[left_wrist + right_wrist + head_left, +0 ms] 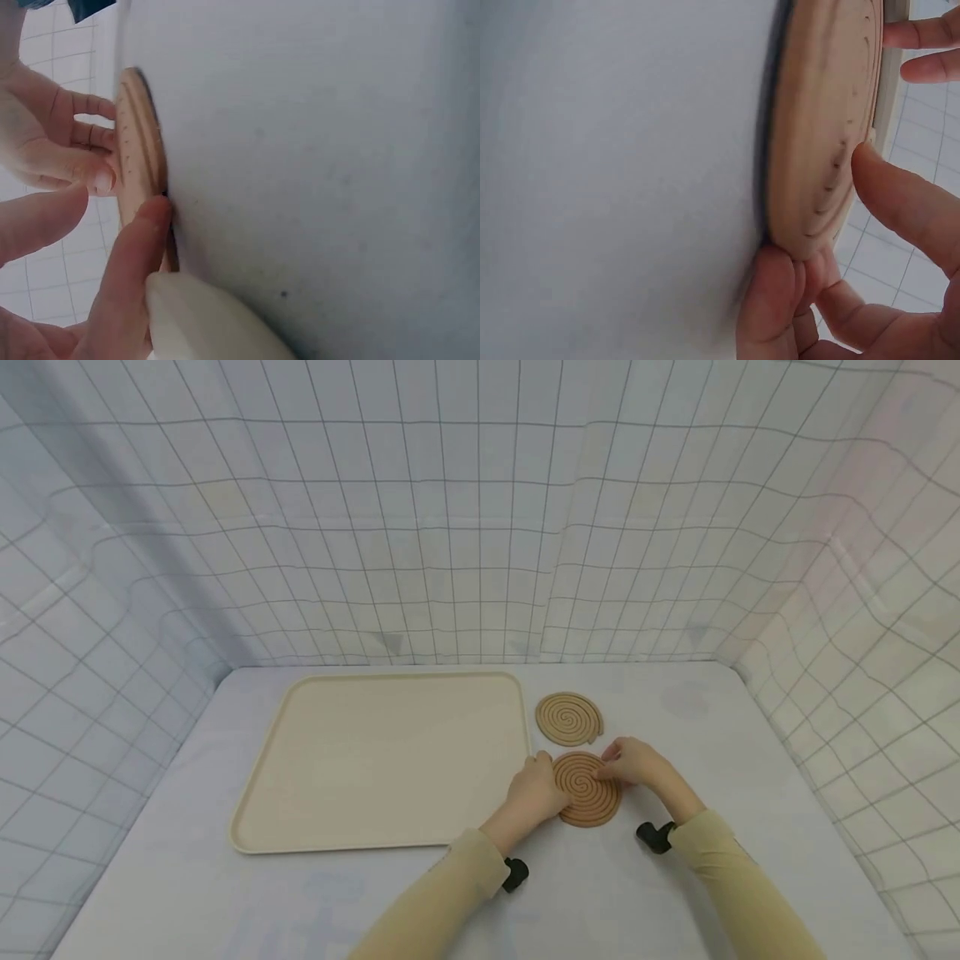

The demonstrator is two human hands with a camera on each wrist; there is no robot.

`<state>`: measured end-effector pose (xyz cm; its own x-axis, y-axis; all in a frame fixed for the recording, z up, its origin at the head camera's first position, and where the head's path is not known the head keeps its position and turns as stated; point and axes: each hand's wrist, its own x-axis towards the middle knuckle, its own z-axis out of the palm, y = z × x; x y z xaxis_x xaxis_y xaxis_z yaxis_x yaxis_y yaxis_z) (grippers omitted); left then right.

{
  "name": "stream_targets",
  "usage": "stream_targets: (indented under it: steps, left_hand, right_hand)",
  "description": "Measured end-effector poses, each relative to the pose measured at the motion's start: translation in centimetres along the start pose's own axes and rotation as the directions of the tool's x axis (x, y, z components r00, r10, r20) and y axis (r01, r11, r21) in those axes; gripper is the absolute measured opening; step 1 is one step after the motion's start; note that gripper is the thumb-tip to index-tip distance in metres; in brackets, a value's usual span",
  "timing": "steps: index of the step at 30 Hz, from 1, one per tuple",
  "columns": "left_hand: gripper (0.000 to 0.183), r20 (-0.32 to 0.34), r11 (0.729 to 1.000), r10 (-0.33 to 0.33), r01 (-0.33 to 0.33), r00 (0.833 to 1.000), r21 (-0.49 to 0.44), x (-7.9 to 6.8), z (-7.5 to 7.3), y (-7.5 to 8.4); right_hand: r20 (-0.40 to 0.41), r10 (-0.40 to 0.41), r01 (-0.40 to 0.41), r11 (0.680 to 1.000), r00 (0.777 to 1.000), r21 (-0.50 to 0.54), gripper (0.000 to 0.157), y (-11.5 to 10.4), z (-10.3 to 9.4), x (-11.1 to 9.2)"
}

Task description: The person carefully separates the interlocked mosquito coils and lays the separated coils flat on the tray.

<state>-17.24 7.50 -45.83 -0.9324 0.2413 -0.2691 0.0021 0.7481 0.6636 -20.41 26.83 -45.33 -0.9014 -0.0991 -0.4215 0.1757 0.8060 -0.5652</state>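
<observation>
A flat reddish-brown disc (586,787), coiled in a spiral from a clay-like rope, lies between my two hands. My left hand (534,793) is at its left side, and one fairly straight finger touches the rim in the left wrist view; the left thumb (45,221) stays off the top face there. At the right side, my right hand (636,763) pinches the disc, thumb on its upper face and curled fingers (769,289) against its edge. Behind it, a lighter tan spiral disc (568,718) with a loose tail end lies untouched.
A large cream tray (397,760) takes up the left of the white table (600,902), its right edge close beside my left hand. White walls with a dark grid (480,527) enclose the table at the back and sides. Black wrist devices (656,837) hang under both wrists.
</observation>
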Motion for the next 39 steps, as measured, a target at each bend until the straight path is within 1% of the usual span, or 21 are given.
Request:
stream_targets:
  steps: [1,3,6,9,14,19,21,23,27,31,34,37,39]
  left_hand:
    - [0.057,-0.013,0.999,0.011,-0.011,1.000,0.034,0.0,0.1,0.0]
    - [0.056,-0.040,0.995,0.028,-0.024,0.999,0.095,0.1,0.4,0.0]
    - [0.055,-0.071,0.990,0.036,-0.026,0.997,0.137,0.4,0.7,0.0]
    - [0.050,-0.093,0.986,0.045,-0.029,0.995,0.165,0.6,0.7,0.1]
    - [0.045,-0.108,0.974,0.077,-0.052,0.991,0.222,1.0,0.7,-0.2]
    - [0.047,-0.109,0.967,0.104,-0.075,0.989,0.245,1.3,0.7,-0.4]
    - [0.048,-0.105,0.968,0.101,-0.073,0.989,0.240,1.4,0.8,-0.4]
    - [0.048,-0.100,0.970,0.096,-0.070,0.990,0.232,1.5,0.8,-0.4]
    - [0.048,-0.084,0.975,0.083,-0.063,0.993,0.213,1.7,0.6,-0.5]
    - [0.048,-0.058,0.984,0.076,-0.065,0.995,0.163,1.7,0.4,-0.6]
    - [0.048,-0.038,0.990,0.084,-0.079,0.996,0.116,1.9,0.2,-0.8]
    - [0.046,-0.016,0.995,0.090,-0.089,0.996,0.034,1.8,0.0,-1.0]
    - [0.045,0.005,0.996,0.086,-0.086,0.996,-0.034,1.8,-0.2,-1.0]
  right_hand:
    - [-0.002,0.019,-0.019,1.000,1.000,0.007,0.044,0.0,0.1,0.0]
    - [-0.011,0.030,-0.030,0.999,0.999,0.028,0.040,0.1,0.1,0.0]
    - [-0.010,0.023,-0.023,0.997,1.000,0.073,0.033,0.3,0.1,0.0]
    - [0.001,0.021,-0.021,0.992,1.000,0.128,0.031,0.5,-0.1,0.0]
    - [0.030,0.023,-0.028,0.985,0.999,0.170,0.034,1.0,-0.2,0.1]
    - [0.061,0.029,-0.039,0.985,0.998,0.169,0.047,1.2,-0.2,0.0]
    - [0.074,0.024,-0.037,0.985,0.997,0.171,0.052,1.3,-0.1,0.1]
    - [0.080,0.026,-0.041,0.980,0.996,0.192,0.054,1.4,-0.1,0.2]
    - [0.109,-0.002,-0.027,0.965,0.994,0.260,0.048,1.6,0.1,0.5]
    - [0.173,-0.044,-0.024,0.928,0.984,0.372,0.036,1.9,0.1,0.7]
    - [0.226,-0.093,-0.018,0.895,0.970,0.447,0.026,2.2,0.0,0.7]
    - [0.264,-0.140,-0.013,0.864,0.954,0.504,0.021,2.4,0.0,0.6]
    - [0.279,-0.154,-0.024,0.839,0.948,0.544,0.022,2.5,-0.1,0.6]
